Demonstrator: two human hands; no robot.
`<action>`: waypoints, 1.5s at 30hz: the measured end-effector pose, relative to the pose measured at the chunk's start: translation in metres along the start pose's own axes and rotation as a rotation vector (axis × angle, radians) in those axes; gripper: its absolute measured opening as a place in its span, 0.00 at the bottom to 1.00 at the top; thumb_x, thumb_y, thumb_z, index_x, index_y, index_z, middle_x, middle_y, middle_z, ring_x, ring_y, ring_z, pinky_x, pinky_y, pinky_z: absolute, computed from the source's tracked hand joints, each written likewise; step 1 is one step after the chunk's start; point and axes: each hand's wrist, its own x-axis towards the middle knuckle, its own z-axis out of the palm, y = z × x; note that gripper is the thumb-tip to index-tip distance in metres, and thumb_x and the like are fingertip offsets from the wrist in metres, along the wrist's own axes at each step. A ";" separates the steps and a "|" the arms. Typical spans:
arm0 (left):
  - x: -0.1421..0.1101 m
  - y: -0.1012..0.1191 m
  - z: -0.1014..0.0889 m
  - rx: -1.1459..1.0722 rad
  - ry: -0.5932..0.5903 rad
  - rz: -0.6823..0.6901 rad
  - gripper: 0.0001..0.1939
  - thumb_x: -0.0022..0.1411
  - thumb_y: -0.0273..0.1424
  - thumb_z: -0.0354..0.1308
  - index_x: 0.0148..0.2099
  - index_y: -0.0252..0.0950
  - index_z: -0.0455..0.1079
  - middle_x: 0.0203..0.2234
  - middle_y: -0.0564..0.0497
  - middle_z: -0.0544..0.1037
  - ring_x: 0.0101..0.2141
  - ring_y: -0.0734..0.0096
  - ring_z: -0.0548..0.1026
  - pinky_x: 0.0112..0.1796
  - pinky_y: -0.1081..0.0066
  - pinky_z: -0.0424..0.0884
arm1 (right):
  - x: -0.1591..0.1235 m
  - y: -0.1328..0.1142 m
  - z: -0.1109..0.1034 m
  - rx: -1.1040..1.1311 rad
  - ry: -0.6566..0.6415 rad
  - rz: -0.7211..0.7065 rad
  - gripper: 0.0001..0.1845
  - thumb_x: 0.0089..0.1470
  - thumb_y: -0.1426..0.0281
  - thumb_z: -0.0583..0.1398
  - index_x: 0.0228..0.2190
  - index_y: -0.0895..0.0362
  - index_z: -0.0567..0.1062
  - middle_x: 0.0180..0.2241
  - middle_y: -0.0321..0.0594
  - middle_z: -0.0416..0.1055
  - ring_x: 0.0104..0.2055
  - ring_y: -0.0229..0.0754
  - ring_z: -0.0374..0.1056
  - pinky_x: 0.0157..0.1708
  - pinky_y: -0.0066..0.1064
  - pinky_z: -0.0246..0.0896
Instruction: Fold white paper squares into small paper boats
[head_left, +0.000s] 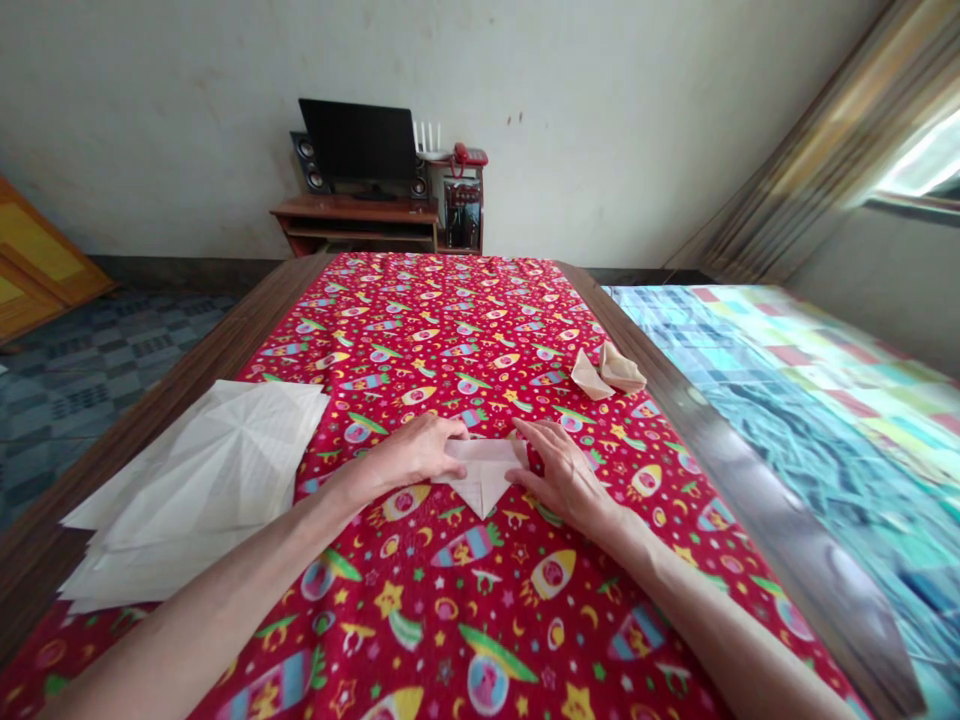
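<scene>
A small folded piece of white paper (pixel 484 472), pointing towards me, lies on the red patterned tablecloth (pixel 465 330). My left hand (pixel 416 452) rests on its left edge with fingers curled and pressed down on the paper. My right hand (pixel 559 470) lies flat on its right edge, fingers stretched out over the fold. Both hands pin the paper to the table.
A stack of creased white paper sheets (pixel 202 480) lies at the left. Two folded tan paper shapes (pixel 607 372) sit at the far right of the cloth. A bed with a checked cover (pixel 810 420) runs along the right. A desk with a monitor (pixel 360 150) stands at the far wall.
</scene>
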 end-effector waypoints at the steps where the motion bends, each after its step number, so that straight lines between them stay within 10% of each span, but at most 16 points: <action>1: -0.001 0.001 0.001 -0.022 0.001 -0.019 0.08 0.47 0.32 0.63 0.33 0.39 0.73 0.21 0.60 0.74 0.23 0.74 0.73 0.21 0.79 0.59 | 0.001 0.000 -0.001 0.003 -0.025 0.016 0.32 0.52 0.66 0.62 0.57 0.54 0.62 0.45 0.48 0.70 0.48 0.51 0.65 0.45 0.45 0.65; 6: -0.008 0.001 0.009 -0.086 0.075 -0.050 0.07 0.50 0.31 0.62 0.34 0.38 0.73 0.21 0.60 0.74 0.24 0.75 0.73 0.23 0.79 0.61 | 0.013 0.002 -0.006 0.097 -0.125 0.089 0.27 0.49 0.67 0.65 0.51 0.55 0.68 0.38 0.41 0.72 0.39 0.43 0.68 0.37 0.34 0.65; 9: -0.013 0.004 0.007 -0.084 0.197 0.024 0.06 0.53 0.27 0.61 0.36 0.39 0.72 0.28 0.57 0.77 0.30 0.73 0.74 0.31 0.76 0.66 | 0.024 0.000 -0.014 0.196 -0.209 0.084 0.07 0.53 0.69 0.62 0.36 0.55 0.74 0.29 0.35 0.72 0.29 0.37 0.67 0.28 0.26 0.60; 16: -0.029 0.023 -0.012 0.372 0.631 0.365 0.05 0.65 0.27 0.52 0.37 0.37 0.69 0.32 0.51 0.75 0.37 0.65 0.71 0.42 0.65 0.64 | 0.039 -0.017 -0.032 -0.052 0.096 -0.198 0.09 0.61 0.70 0.54 0.32 0.56 0.73 0.32 0.41 0.72 0.37 0.41 0.65 0.37 0.32 0.59; 30: -0.060 0.011 0.023 0.455 0.359 0.323 0.08 0.64 0.22 0.51 0.41 0.35 0.70 0.38 0.49 0.75 0.38 0.63 0.70 0.40 0.63 0.65 | 0.004 -0.016 -0.008 -0.262 -0.098 -0.384 0.12 0.63 0.74 0.50 0.34 0.59 0.73 0.34 0.44 0.69 0.39 0.43 0.61 0.34 0.33 0.58; 39: -0.053 -0.018 0.036 -0.017 0.467 0.203 0.07 0.63 0.28 0.56 0.32 0.36 0.70 0.32 0.52 0.73 0.36 0.70 0.71 0.38 0.71 0.68 | -0.005 -0.009 -0.010 0.129 -0.090 -0.030 0.12 0.61 0.68 0.55 0.30 0.57 0.75 0.30 0.40 0.68 0.33 0.37 0.64 0.32 0.27 0.59; 45: -0.045 -0.024 0.033 -0.027 0.441 0.098 0.11 0.65 0.33 0.54 0.30 0.35 0.69 0.31 0.51 0.70 0.33 0.70 0.70 0.37 0.69 0.66 | -0.001 -0.013 -0.006 -0.022 -0.085 0.151 0.15 0.61 0.65 0.55 0.24 0.57 0.71 0.26 0.36 0.67 0.27 0.34 0.62 0.26 0.25 0.50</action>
